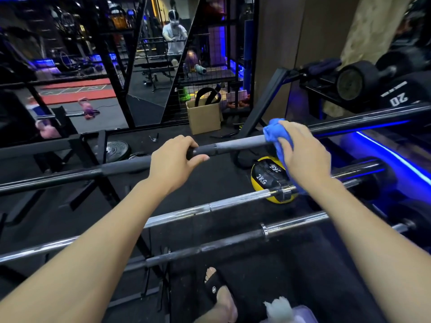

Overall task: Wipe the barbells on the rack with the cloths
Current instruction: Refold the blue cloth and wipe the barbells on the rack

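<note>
- Rack (263, 106): dark steel frame, holding several bars across the view; its lower parts were lost in shadow.
- Top bar (235, 144): grey, matte, running from lower left to upper right; both hands were on it.
- Chrome bar (210, 207): lay below the top bar, nearer the person, untouched.
- Third bar (291, 226): nearest the person, with a collar on it; its left end was dim.
- Left hand (171, 163): fingers curled over the top bar, thumb under, grasping it left of centre.
- Right hand (303, 152): fingers curled round a cloth and pressing it onto the top bar, right of the left hand and well apart from it.
- Cloth (277, 136): blue, bunched, wrapped about the top bar; a tail hung below the wrist, and the hand covered much of it.
- Ball (268, 180): yellow and black, marked 2KG, on the floor beneath the bars; the chrome bar crossed in front of it.
- Dumbbells (359, 82): black, on a shelf at upper right, one marked 20; cut off by the frame edge.
- Box (204, 118): cardboard, open, on the floor beyond the rack.
- Mirror (163, 54): showed a person's reflection, blurred.
- White item (279, 308): at the bottom edge by a sandalled foot (219, 292); too cut off to identify.
</note>
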